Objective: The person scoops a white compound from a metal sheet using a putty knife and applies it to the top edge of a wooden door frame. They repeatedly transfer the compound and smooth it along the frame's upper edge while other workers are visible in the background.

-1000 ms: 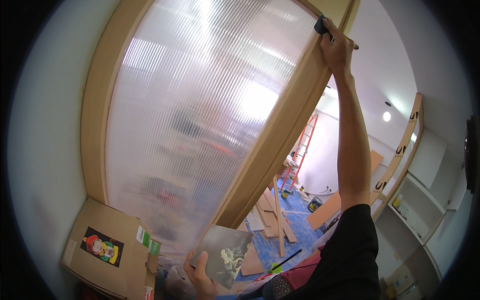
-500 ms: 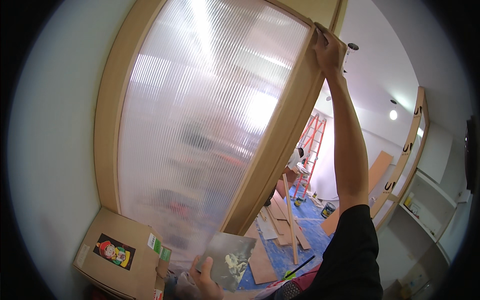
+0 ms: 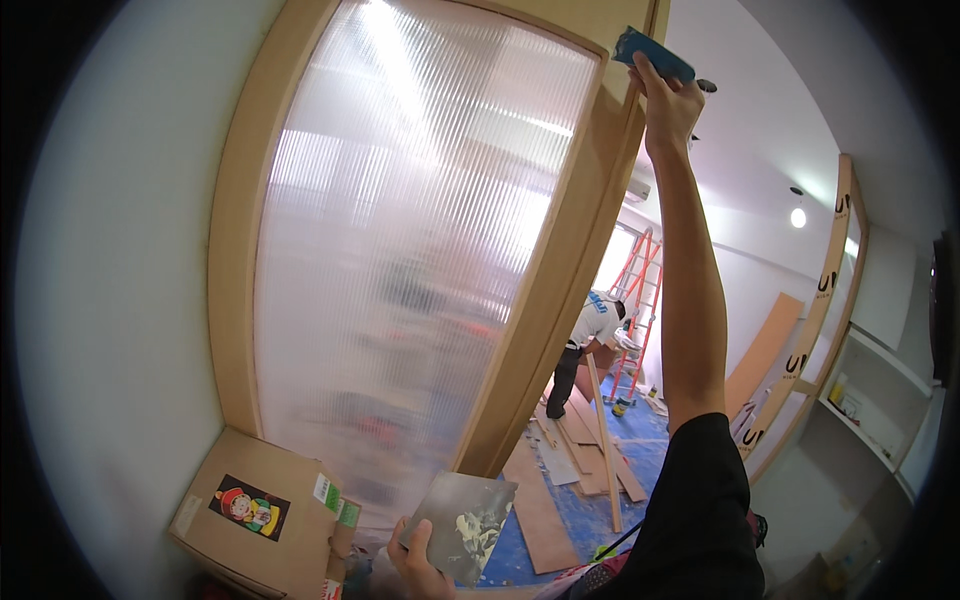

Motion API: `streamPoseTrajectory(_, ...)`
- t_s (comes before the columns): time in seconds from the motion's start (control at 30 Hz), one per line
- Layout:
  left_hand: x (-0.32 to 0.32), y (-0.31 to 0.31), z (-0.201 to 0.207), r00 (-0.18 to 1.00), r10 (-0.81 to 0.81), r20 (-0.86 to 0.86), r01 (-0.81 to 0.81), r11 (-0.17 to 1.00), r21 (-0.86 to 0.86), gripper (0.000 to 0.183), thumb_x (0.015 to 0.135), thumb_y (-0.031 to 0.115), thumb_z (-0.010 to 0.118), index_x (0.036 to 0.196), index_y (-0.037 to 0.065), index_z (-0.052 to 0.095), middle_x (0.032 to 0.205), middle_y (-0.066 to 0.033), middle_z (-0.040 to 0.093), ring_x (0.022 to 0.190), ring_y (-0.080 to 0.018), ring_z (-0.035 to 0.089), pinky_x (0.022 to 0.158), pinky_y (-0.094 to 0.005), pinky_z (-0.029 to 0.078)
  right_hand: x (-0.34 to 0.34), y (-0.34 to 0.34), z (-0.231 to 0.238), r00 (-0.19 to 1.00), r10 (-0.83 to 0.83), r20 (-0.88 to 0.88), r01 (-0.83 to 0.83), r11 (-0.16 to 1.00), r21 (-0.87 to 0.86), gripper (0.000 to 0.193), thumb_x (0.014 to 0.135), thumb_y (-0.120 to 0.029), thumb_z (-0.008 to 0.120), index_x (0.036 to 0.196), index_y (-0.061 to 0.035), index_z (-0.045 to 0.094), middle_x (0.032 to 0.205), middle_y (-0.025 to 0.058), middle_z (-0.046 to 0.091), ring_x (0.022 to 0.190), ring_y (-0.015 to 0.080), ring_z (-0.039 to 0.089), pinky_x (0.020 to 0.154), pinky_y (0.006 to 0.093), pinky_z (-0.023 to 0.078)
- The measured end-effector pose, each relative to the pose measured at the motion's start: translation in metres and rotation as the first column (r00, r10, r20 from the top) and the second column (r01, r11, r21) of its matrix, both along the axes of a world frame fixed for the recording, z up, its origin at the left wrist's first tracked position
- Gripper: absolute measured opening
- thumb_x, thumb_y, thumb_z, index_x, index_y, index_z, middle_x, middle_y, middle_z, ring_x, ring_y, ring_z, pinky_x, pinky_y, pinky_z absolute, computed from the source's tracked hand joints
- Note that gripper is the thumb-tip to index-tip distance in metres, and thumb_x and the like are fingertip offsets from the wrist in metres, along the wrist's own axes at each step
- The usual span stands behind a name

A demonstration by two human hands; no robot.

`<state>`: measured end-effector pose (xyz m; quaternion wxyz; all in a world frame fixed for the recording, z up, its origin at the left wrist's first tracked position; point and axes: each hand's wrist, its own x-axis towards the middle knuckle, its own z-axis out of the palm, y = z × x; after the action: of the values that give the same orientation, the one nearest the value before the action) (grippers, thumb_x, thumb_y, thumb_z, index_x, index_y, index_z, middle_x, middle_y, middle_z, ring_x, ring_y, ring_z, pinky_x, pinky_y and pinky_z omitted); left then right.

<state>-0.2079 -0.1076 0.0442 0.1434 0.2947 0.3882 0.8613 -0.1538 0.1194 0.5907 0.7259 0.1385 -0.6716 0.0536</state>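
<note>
My right hand [image 3: 670,112] is raised high beside the upper right edge of a wooden frame [image 3: 530,335] that holds a ribbed translucent panel [image 3: 410,230]. Its fingers pinch a flat teal putty scraper [image 3: 660,58], whose left end is near the frame's edge; I cannot tell whether it touches. Low in the middle, my left hand [image 3: 425,565] grips a square grey metal plate [image 3: 445,505] by its left side, thumb on top. Smears of cream putty [image 3: 475,535] lie on the plate's right half.
A cardboard box [image 3: 290,475] stands at lower left against the wall. Beyond the frame, a person [image 3: 597,318] bends over boards [image 3: 535,505] lying on blue floor sheeting [image 3: 640,430]. An orange ladder [image 3: 640,270] stands behind. At right are a wooden frame [image 3: 812,330] and white shelves [image 3: 870,425].
My right hand has drawn slightly away from the frame's edge and turned, so the teal scraper now shows. The view has shifted a little, and more of the bending person is visible.
</note>
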Motion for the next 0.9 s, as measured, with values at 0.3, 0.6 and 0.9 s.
streamPoseTrajectory(0.3,-0.017,0.006,0.003,0.858,-0.304,0.414,0.275,0.953,0.129,0.039,0.08,0.01,0.061,0.116,-0.003,0.052,0.118,-0.0193,0.047,0.107,-0.0303,0.05,0.091,-0.0371,0.043,0.017,-0.049,-0.072,0.906,0.289,0.31,-0.241,0.953,-0.183,0.024,0.087,-0.006,0.063,0.107,0.0052,0.058,0.095,0.0143,0.066,0.08,0.0223,0.067,0.068,0.0301,0.054)
streamPoseTrajectory(0.6,-0.043,0.007,0.001,0.952,0.159,-0.261,-0.08,0.954,0.29,0.045,0.083,0.001,0.063,0.123,-0.005,0.044,0.121,-0.0199,0.048,0.108,-0.0254,0.053,0.098,-0.0352,0.042,0.064,-0.138,-0.35,0.694,-0.482,0.534,0.116,0.808,0.578,0.031,0.066,-0.001,0.074,0.097,-0.0037,0.07,0.103,0.0168,0.065,0.085,0.0278,0.065,0.075,0.0364,0.056)
streamPoseTrajectory(0.9,-0.012,-0.001,0.021,0.896,0.175,-0.409,-0.076,0.966,0.248,0.035,0.089,0.003,0.052,0.124,-0.001,0.046,0.118,-0.0143,0.049,0.106,-0.0216,0.053,0.093,-0.0337,0.046,0.087,-0.124,-0.436,0.804,-0.362,0.472,0.173,0.902,0.397,0.037,0.065,0.0,0.075,0.101,-0.0051,0.069,0.112,0.0146,0.057,0.088,0.0259,0.062,0.07,0.033,0.056)
